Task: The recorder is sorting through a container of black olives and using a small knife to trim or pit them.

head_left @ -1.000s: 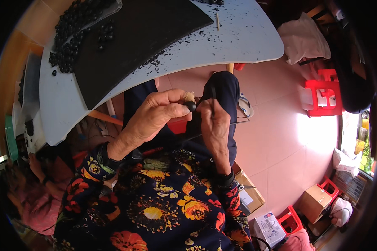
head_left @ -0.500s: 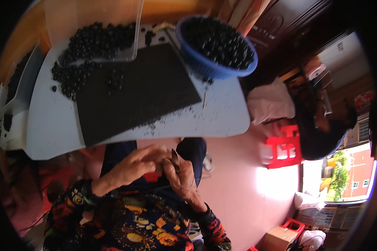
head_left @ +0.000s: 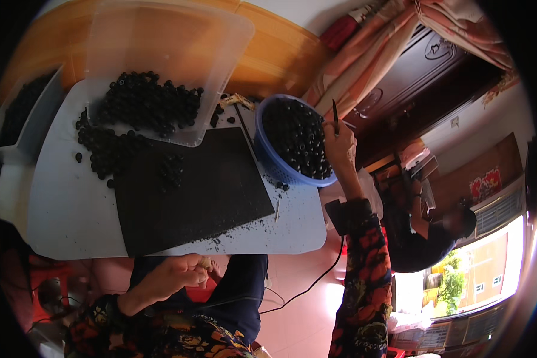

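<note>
My right hand (head_left: 340, 145) reaches to the right rim of the blue plastic basket (head_left: 260, 143). It is closed on a small knife (head_left: 335, 111), whose thin dark blade points up past the fingers. Shiny black rounded pieces (head_left: 295, 134) fill the basket; some look ring-shaped. Above my lap, just off the table's near edge, my left hand (head_left: 176, 275) is closed. Something pale shows at its fingertips, too small to name. A black mat (head_left: 203, 197) lies on the white table (head_left: 65, 209), with a small cluster of black pieces (head_left: 172, 170) on it.
A translucent plastic bin (head_left: 221, 53) lies tipped at the back, black pieces spilling from its mouth. Another bin (head_left: 42, 119) stands at the left. Black crumbs (head_left: 232, 235) dot the table's near edge. A cable (head_left: 316, 283) hangs by my right arm. Another person (head_left: 423, 238) sits at right.
My right hand has gone from beside the left hand above my lap out to the basket, carrying the knife. My left hand stays above my lap. The view has shifted.
</note>
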A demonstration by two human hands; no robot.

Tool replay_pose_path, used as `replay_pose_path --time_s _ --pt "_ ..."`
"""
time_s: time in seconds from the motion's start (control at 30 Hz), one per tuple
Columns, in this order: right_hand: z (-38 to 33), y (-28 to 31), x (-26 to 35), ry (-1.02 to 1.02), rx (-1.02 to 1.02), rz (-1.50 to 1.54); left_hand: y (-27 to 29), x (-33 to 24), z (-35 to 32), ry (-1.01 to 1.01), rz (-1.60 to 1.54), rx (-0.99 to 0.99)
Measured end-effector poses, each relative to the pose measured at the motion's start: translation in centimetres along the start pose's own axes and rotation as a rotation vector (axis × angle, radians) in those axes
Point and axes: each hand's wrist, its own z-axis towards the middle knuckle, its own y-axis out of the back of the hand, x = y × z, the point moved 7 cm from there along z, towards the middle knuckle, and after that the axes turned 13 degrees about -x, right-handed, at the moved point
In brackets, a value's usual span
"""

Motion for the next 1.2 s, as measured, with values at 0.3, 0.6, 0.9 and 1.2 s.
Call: replay_pose_path --time_s 0.3,0.6,0.9,1.2 --pt "-0.1 -3.2 -0.4 -0.025 0.074 -0.114 1.8 1.1 -1.2 -0.016 -0.053 -0.050" --pt "-11.1 -5.6 15.5 0.160 0.400 0.321 2.9 -0.3 -1.1 -0.064 -0.030 -0.052" --pt "-19.1 -12.2 19.7 0.263 0.624 0.194 3.9 -0.7 -2.5 -0.057 -0.143 -0.128" --pt "-20.7 -8.9 18.1 -0.121 0.705 0.484 4.8 -2.0 -2.1 -0.242 -0.160 -0.276"
